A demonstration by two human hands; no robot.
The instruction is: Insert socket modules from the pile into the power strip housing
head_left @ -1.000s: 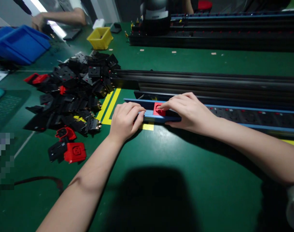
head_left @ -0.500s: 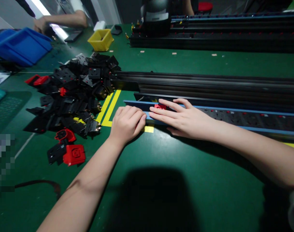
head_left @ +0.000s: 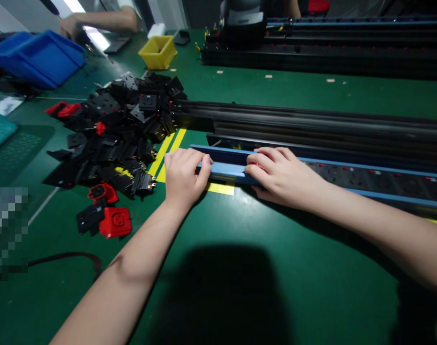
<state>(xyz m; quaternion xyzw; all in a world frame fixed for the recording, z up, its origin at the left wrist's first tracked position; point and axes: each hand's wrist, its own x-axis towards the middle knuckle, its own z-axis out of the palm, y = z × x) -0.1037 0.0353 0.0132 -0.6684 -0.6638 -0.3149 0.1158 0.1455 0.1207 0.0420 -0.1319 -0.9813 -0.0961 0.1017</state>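
A long blue-edged channel (head_left: 229, 170) lies across the bench, holding a row of black socket modules (head_left: 333, 175) along its right part. My left hand (head_left: 184, 175) is closed round the channel's left end, thumb on the near side. Over the channel, further right, my right hand (head_left: 279, 172) curls its fingers onto a red socket module (head_left: 259, 166). Only slivers of that module show between the fingers. Between my two hands, the bare inside of the channel is visible.
A heap of black socket modules (head_left: 112, 139) covers the left of the green bench, with a red module (head_left: 116, 222) in front. Black rails (head_left: 311, 117) lie behind the channel. Further back are a yellow bin (head_left: 158, 53), blue bins (head_left: 42, 60) and a co-worker's arm (head_left: 103, 21).
The red socket module has slid rightward along the channel under my right hand, whose outstretched fingers are now curled. My left hand stays at the channel's end. The whole view has shifted slightly.
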